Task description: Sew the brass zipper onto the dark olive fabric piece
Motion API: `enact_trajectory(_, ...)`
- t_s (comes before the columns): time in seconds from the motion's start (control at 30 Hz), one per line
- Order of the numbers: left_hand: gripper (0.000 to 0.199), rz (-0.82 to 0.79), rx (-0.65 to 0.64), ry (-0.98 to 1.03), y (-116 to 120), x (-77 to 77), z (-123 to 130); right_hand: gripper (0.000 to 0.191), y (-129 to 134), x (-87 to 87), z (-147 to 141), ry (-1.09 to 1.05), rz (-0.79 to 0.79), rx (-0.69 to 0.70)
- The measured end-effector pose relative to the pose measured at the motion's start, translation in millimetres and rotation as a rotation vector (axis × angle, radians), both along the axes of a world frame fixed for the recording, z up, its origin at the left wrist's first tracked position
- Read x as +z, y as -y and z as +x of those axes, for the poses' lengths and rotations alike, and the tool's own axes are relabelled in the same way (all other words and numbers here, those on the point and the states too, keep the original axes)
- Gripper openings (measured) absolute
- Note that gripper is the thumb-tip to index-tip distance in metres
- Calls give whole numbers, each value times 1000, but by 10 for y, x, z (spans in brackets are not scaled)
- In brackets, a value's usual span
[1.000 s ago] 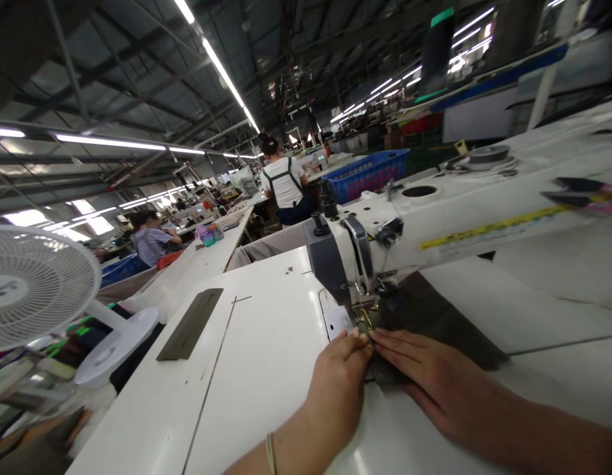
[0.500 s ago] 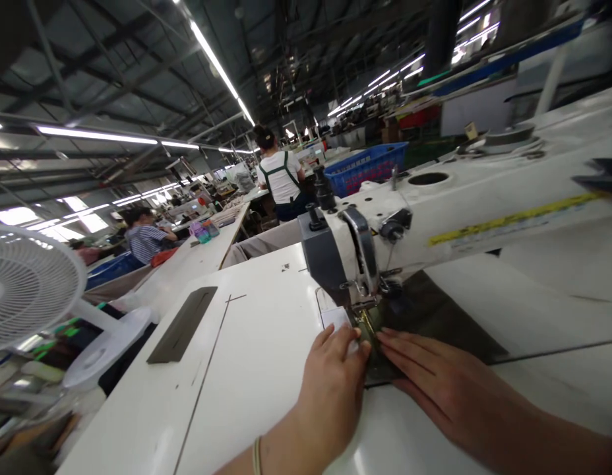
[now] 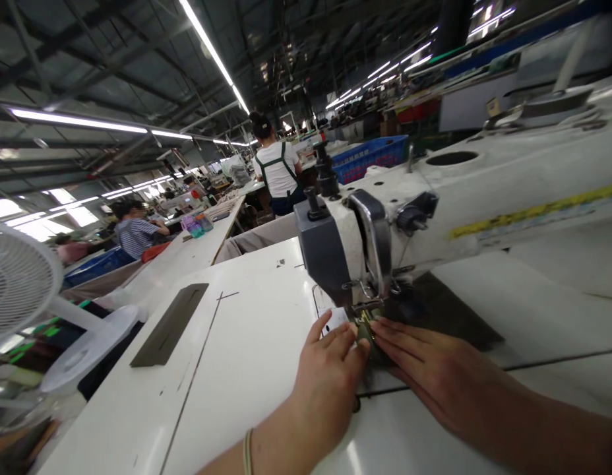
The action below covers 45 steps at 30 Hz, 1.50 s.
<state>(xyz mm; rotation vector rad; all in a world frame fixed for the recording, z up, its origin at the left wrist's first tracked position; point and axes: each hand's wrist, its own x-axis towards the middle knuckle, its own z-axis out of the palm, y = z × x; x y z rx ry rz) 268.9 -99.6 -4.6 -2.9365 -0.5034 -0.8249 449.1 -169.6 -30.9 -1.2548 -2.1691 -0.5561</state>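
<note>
Holding the left hand (image 3: pixel 326 389) partly open right beside the presser foot (image 3: pixel 366 323), thumb raised and spread away from the other fingers, fingertips curling down onto the dark olive fabric (image 3: pixel 447 310), with no telling whether they are pinching the cloth or only pressing on it. Laying the right hand (image 3: pixel 434 369) open and nearly flat on the same fabric, fingers stretched out close together, fingertips reaching in toward the presser foot and gripping nothing. Spreading out across the white sewing table (image 3: pixel 113 389), the fabric is running under the head of the industrial sewing machine (image 3: pixel 326 251) and the presser foot, just past a small white plate (image 3: pixel 334 318) by the left thumb. Showing a change from the earlier frame, the left thumb is standing apart instead of bunching with the other fingers, while the machine head is looming larger and the white pedestal fan (image 3: pixel 19 284) is sliding toward the left edge of the view. Lying on the table, an olive fabric strip (image 3: pixel 170 323) is resting well apart from both hands. Working further off, a co-worker in a white shirt (image 3: pixel 276 170) is standing near a blue plastic basket (image 3: pixel 370 158).
</note>
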Motion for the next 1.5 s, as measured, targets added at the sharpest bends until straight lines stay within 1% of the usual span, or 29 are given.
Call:
enact_trajectory(0.17,19,-2,-2,-24,-121,-29,28,36,-102,79,-18,-50,-25,-18)
enact_trajectory(0.3,18,-80,-21,22,-176,-43,36,31,-150,80,-13,-167,-106,-7)
enact_trajectory(0.37,16,-129,-33,49,-179,-45,28,32,-160,58,0,-194,-117,-13)
enact_trajectory(0.53,7,-161,-6,36,-163,-78,8,38,-200,32,30,-125,-31,26)
enact_trajectory(0.67,5,-153,26,27,-178,-103,35,35,-248,66,30,-137,-18,30)
enact_trajectory(0.83,9,-191,73,2,-204,-83,81,35,-280,76,24,-157,-37,11)
enact_trajectory(1.03,8,-188,39,44,-223,-104,78,31,-289,33,44,-140,-86,-24)
enact_trajectory(1.33,11,-199,70,52,-257,-121,96,36,-302,119,3,-144,-13,-26)
enact_trajectory(1.5,14,-217,99,79,-251,-128,113,34,-330,37,4,-107,-19,-49)
